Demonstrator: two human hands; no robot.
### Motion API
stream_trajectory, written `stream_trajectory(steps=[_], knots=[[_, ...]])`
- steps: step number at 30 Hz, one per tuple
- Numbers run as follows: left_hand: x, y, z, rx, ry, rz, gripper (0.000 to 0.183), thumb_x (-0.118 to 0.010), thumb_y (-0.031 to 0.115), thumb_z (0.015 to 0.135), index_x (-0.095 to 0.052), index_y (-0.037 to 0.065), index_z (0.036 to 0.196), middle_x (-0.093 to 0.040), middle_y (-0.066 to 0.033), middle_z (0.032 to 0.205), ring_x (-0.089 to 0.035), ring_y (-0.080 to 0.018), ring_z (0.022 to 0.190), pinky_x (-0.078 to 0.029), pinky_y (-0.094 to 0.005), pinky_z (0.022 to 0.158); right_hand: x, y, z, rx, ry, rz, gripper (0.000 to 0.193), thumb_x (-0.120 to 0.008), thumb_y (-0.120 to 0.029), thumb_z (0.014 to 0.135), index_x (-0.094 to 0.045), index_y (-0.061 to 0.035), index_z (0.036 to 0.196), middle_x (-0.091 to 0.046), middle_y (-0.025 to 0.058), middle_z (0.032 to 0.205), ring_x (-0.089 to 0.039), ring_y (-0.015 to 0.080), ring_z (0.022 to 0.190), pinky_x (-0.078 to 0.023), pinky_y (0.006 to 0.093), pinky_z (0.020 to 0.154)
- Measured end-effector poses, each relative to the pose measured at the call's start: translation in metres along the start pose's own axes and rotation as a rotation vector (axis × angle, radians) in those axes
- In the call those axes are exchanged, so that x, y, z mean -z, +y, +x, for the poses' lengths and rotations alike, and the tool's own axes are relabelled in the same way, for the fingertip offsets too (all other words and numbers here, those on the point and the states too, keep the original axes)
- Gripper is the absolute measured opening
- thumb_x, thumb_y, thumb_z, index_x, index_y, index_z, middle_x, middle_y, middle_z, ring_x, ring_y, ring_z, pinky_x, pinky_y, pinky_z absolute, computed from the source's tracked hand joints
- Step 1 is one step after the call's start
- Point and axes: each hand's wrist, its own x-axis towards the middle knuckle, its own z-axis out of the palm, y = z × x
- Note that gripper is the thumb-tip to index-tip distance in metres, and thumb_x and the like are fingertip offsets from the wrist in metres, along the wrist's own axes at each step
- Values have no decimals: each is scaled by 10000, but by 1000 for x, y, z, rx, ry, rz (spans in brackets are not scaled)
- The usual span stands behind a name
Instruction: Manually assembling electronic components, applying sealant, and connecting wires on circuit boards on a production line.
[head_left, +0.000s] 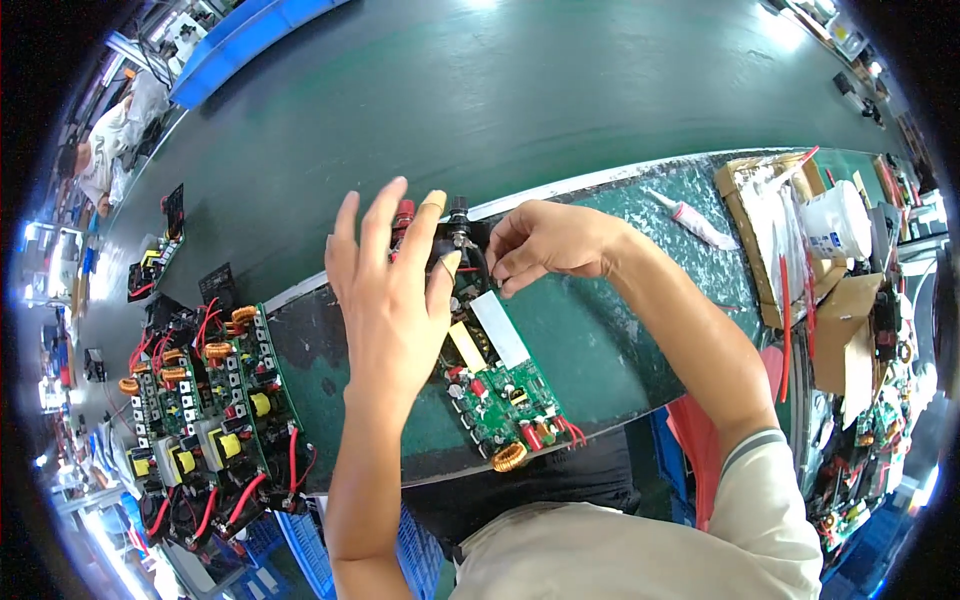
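Observation:
A green circuit board [520, 388] lies in front of me on the bench, its far end under my hands. It carries a long grey-white block [499, 330], a yellow block [466, 346] and a copper-wound coil [509, 457] at the near end. Red and black terminal posts [459, 215] stand at its far end. My left hand [385, 280] spreads its fingers over that end, thumb close to the black parts. At the board's right edge, by a thick black cable [478, 265], my right hand [540, 245] is pinched; what its fingertips hold is hidden.
Several similar boards [215, 380] with red wires stand at the left. To the right are a glue tube [700, 224], a cardboard box [745, 190] and a white tub [836, 222]. A green conveyor belt [560, 90] runs beyond the bench, with a blue bin [240, 50]. Another person sits far left.

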Motion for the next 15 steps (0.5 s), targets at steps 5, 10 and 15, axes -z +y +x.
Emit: stream_trajectory(steps=[5, 10, 15], knots=[[-3, -11, 3, -22, -130, -109, 422, -698, 85, 833, -629, 68, 1248, -619, -133, 1241, -506, -374, 1243, -366, -471, 1094, -7, 1, 0, 93, 34, -214, 71, -671, -10, 856, -676, 21, 920, -682, 58, 856, -649, 140, 751, -563, 265, 740], [3, -7, 1, -45, -143, -145, 417, -684, 104, 854, -620, 58, 1264, -631, -142, 1210, -515, -377, 1230, -398, -465, 1065, -21, 23, -5, 458, 314, -586, 114, -666, -43, 834, -682, -6, 941, -699, 99, 822, -647, 176, 766, -521, 323, 725], [9, 9, -11, -81, -140, -87, 526, -709, 165, 831, -577, 38, 1325, -570, -152, 1300, -465, -420, 1284, -382, -497, 1072, -26, 32, -7, 537, 438, -518, 90, -649, -30, 825, -654, -2, 910, -685, 140, 805, -668, 239, 750, -530, 356, 712]])
